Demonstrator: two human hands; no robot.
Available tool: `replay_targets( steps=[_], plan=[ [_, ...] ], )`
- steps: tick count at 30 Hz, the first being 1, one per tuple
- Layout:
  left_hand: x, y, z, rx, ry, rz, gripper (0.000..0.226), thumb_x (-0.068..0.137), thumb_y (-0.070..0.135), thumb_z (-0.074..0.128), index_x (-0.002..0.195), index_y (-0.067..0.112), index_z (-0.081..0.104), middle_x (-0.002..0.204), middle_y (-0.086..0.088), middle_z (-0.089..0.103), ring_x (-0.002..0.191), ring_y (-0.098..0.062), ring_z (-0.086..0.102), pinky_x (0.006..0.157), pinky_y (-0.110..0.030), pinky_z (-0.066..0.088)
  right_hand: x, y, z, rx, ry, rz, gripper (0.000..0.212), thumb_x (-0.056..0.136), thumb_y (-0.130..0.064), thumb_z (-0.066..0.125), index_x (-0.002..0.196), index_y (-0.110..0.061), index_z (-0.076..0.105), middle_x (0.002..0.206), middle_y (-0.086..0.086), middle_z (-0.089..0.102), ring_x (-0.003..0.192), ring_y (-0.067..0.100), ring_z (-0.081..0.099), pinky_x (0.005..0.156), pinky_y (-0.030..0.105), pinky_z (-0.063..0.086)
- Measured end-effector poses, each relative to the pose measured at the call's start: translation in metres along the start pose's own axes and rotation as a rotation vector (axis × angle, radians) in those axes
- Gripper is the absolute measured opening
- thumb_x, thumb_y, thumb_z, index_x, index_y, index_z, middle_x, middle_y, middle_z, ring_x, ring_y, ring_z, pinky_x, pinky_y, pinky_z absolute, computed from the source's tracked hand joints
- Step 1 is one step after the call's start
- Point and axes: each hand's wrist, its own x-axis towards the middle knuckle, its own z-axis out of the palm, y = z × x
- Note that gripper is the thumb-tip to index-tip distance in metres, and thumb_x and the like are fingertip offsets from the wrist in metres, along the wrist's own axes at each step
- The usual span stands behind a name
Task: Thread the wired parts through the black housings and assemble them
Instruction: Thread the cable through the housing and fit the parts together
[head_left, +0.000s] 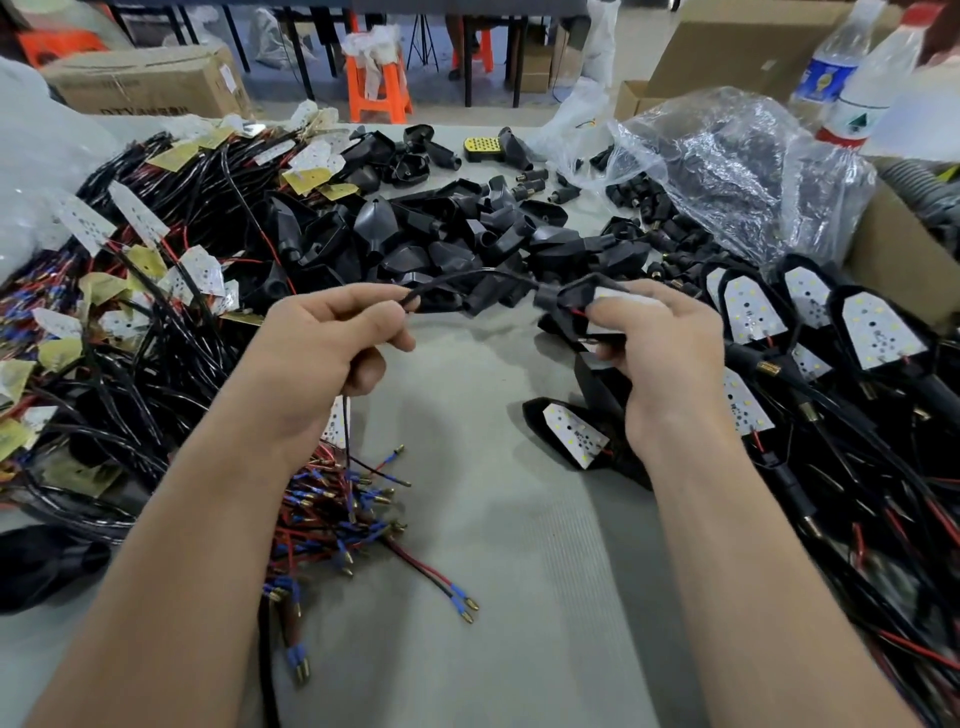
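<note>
L hand (322, 358): pinches cable (467, 277), left of housing (569, 301)
R hand (665, 348): grips housing
tip: pull cable straight, seat board (617, 297) flush

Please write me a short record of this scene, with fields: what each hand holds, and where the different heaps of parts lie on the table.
left hand: pinches the black cable
right hand: grips a black housing with a white board in it
cable path: from the left hand into the housing's narrow end
empty housings: heap beyond the hands, mid-table
wired boards: tangled heap at the left
finished units: laid at the right, boards facing up
plastic bag: far right, small black parts spilling from it
</note>
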Motion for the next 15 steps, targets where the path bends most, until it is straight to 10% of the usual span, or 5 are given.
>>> replay_targets(
  steps=[7, 10, 15],
  plan=[
    [0.001, 0.001, 0.001, 0.149, 0.296, 0.272, 0.018, 0.095, 0.016, 0.069, 0.09, 0.029, 0.08, 0.065, 0.012, 0.07, 0.055, -0.001, 0.054, 0.057, -0.015, 0.045, -0.014, -0.004, -0.014, -0.446, -0.928, 0.172, 0.017, 0.097, -0.014, 0.066, 0.096, -0.001, 0.076, 0.083, 0.016, 0.076, 0.07, 0.02, 0.067, 0.062, 0.023, 0.057],
    [-0.006, -0.001, 0.005, 0.443, 0.402, 0.358, 0.006, 0.085, 0.039, 0.074, 0.083, 0.041, 0.08, 0.072, 0.019, 0.073, 0.07, -0.006, 0.069, 0.068, -0.028, 0.055, -0.025, -0.002, -0.011, -0.589, -1.112, 0.282, 0.036, 0.096, -0.029, 0.066, 0.103, 0.006, 0.071, 0.083, 0.008, 0.076, 0.073, 0.017, 0.07, 0.069, 0.026, 0.059],
    [-0.011, -0.005, 0.009, 0.638, 0.378, 0.44, 0.034, 0.071, 0.029, 0.066, 0.046, 0.015, 0.048, 0.051, 0.003, 0.045, 0.052, -0.016, 0.039, 0.055, -0.035, 0.036, -0.026, -0.007, -0.016, -0.636, -1.212, 0.284, 0.047, 0.089, -0.04, 0.064, 0.12, -0.006, 0.072, 0.112, 0.012, 0.074, 0.104, 0.019, 0.069, 0.098, 0.035, 0.057]
  ],
)
